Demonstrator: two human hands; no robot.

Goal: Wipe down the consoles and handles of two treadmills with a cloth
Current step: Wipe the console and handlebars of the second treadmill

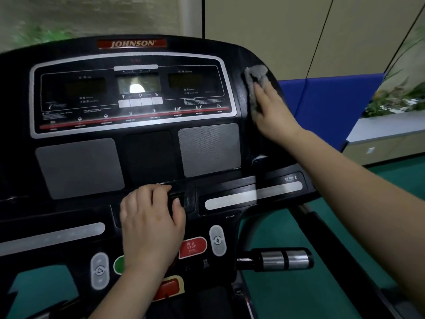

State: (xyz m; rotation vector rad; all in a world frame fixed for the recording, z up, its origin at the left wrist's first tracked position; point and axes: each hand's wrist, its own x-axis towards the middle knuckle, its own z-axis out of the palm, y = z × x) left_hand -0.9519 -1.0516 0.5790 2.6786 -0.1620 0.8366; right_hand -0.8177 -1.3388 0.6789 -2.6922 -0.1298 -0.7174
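Observation:
A black Johnson treadmill console (135, 139) fills the view, with dark displays at the top and grey panels below. My right hand (273, 111) presses a grey cloth (254, 80) flat against the console's right edge, fingers fairly straight over it. My left hand (151, 224) rests on the middle ledge of the console, its fingers curled over the ledge and the thumb by a small slot. A black handle with silver grip sensors (282, 260) sticks out at the lower right.
A red STOP button (192, 246), a green button (119, 264) and oval grey rocker keys (217, 240) lie below my left hand. Green floor (322, 226) lies to the right, with a blue padded panel (326, 100) and a planter ledge (391, 127) behind.

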